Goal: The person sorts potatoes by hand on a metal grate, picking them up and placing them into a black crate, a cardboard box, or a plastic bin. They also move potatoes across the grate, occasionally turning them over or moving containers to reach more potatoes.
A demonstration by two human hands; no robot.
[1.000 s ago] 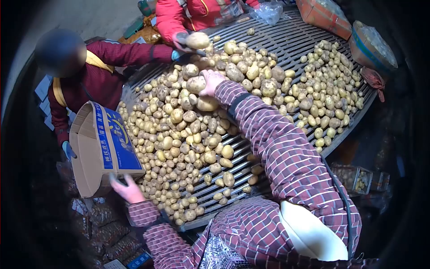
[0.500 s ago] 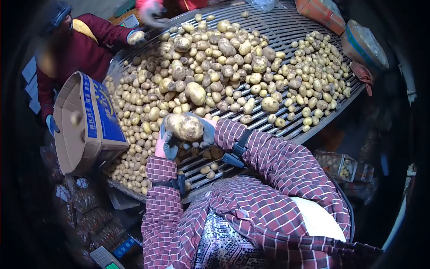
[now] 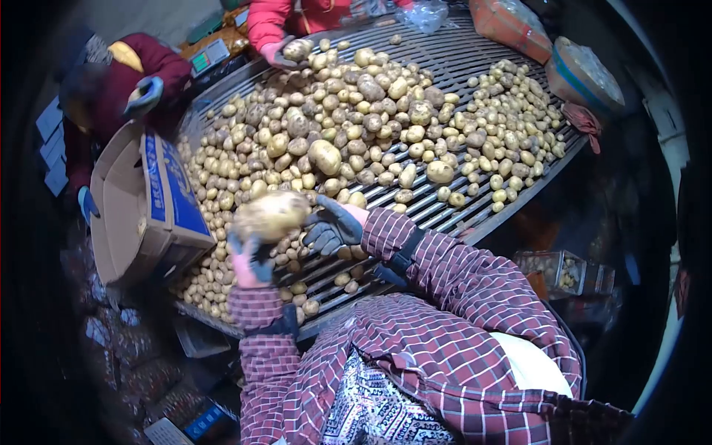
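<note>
A large pale potato (image 3: pixel 273 216), blurred by motion, rests in my left hand (image 3: pixel 252 261), which wears a grey-blue glove. Just to the right, my gloved right hand (image 3: pixel 334 227) hovers over the slatted rack with its fingers loosely apart and nothing in them. Below and ahead of both hands spreads a heap of potatoes (image 3: pixel 324 157) of mixed sizes, some with dark soil on them. The open cardboard box (image 3: pixel 178 182) with a blue printed side stands left of my left hand, tilted at the rack's edge.
A co-worker in a dark red sweater (image 3: pixel 152 63) stands behind the box. Another person in a pink sleeve (image 3: pixel 268 26) holds a potato (image 3: pixel 298 50) at the far side. Smaller potatoes (image 3: pixel 512 119) lie on the slatted rack (image 3: pixel 445 48). Two lined containers (image 3: pixel 512 26) stand at its far right.
The large potato has moved left with my left hand, and my right hand has come off it. The co-worker's raised hand has drawn back toward the box; the pink-sleeved person now grasps a potato.
</note>
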